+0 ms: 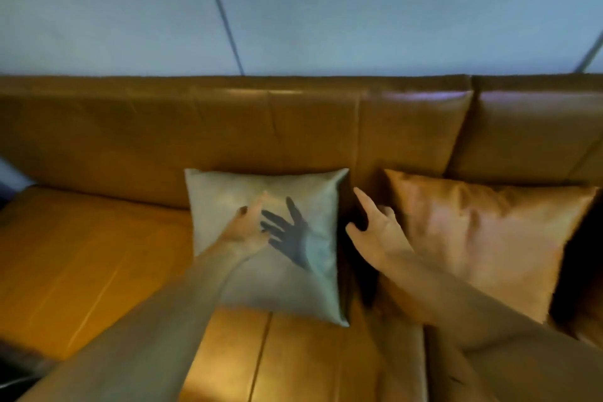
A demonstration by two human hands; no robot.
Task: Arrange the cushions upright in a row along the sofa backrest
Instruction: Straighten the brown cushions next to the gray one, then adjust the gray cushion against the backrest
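Observation:
A grey-green cushion [293,284] leans upright against the tan leather sofa backrest [228,134]. Right of it an orange-brown cushion [489,238] also leans on the backrest, a narrow dark gap between the two. My left hand [246,225] is over the grey cushion's face, fingers spread, throwing a hand shadow on the fabric; whether it touches is unclear. My right hand [375,225] hovers open over the gap, next to the orange cushion's left edge, holding nothing.
The sofa seat [81,271] stretches bare to the left of the grey cushion. A pale wall [326,10] rises behind the backrest, with a dark cable [222,10] running down it. A backrest seam splits the sofa sections at the upper right.

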